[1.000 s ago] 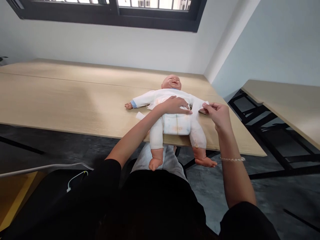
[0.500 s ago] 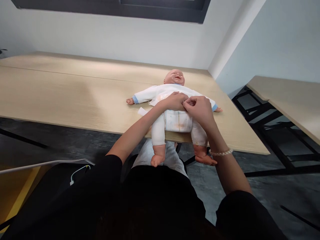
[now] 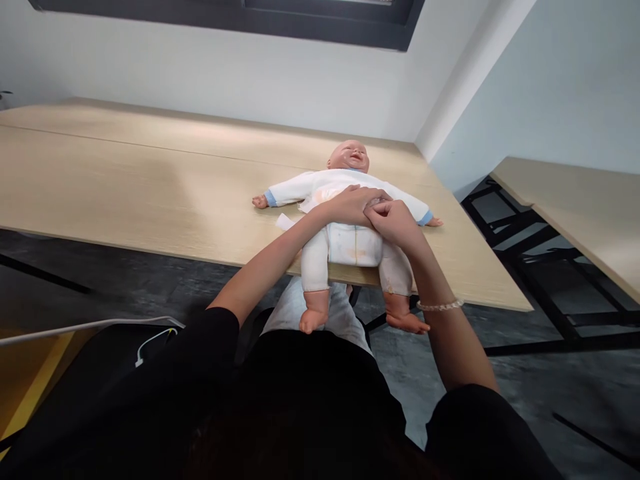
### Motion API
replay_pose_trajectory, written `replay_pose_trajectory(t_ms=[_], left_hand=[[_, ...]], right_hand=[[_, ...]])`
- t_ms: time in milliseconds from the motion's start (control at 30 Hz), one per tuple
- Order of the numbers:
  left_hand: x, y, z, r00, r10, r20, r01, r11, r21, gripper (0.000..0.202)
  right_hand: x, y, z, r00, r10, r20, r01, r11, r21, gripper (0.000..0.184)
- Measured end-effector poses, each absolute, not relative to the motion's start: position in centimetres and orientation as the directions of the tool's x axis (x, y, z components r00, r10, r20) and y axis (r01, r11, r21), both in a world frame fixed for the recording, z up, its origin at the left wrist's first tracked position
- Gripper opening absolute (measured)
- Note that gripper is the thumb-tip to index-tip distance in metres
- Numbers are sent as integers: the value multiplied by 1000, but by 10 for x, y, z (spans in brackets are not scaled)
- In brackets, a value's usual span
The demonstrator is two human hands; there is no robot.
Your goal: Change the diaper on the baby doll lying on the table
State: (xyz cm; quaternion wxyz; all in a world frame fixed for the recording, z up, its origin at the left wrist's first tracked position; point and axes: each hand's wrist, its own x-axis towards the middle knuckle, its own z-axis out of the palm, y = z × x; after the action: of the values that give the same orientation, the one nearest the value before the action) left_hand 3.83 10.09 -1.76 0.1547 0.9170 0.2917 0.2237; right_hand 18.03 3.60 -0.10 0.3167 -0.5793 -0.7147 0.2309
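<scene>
A baby doll (image 3: 349, 157) in a white top with blue cuffs lies on its back on the table, its legs hanging over the front edge. Around its hips is a white diaper (image 3: 354, 245) with a coloured line down the front. My left hand (image 3: 356, 203) lies across the diaper's waist, back of the hand up, its fingers closed at the doll's left side. There my right hand (image 3: 393, 220) pinches the diaper's edge, touching my left fingers. The pinched part is mostly hidden. A white diaper tab (image 3: 285, 222) sticks out loose on the other side.
The wooden table (image 3: 150, 193) runs far to the left, against a white wall. To the right, another table (image 3: 580, 200) stands across a gap, with black metal frames (image 3: 520, 240) beneath it. A white cable (image 3: 100, 325) lies over a black seat at lower left.
My left hand has slid slightly right along the waist, and a whitish bit now shows between the hands. My right hand has shifted slightly down, still pinching. The doll lies almost the same.
</scene>
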Motion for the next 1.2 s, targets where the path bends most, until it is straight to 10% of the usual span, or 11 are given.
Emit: replay_pose_trajectory(t_ms=[200, 400, 633, 1200], left_hand=[[24, 78, -19, 651, 619, 439, 506, -785, 357, 48], [-35, 24, -35, 286, 802, 525, 769, -519, 374, 42], [-95, 18, -73, 208, 939, 273, 806, -322, 496, 29], [-109, 13, -78, 81, 952, 297, 663, -274, 697, 23]], right_hand=[[176, 26, -28, -220, 833, 507, 771, 467, -433, 44], [176, 9, -44, -324, 776, 541, 838, 501, -215, 50], [172, 10, -46, -306, 768, 562, 869, 466, -165, 38], [175, 10, -51, -308, 751, 584, 857, 486, -172, 38]])
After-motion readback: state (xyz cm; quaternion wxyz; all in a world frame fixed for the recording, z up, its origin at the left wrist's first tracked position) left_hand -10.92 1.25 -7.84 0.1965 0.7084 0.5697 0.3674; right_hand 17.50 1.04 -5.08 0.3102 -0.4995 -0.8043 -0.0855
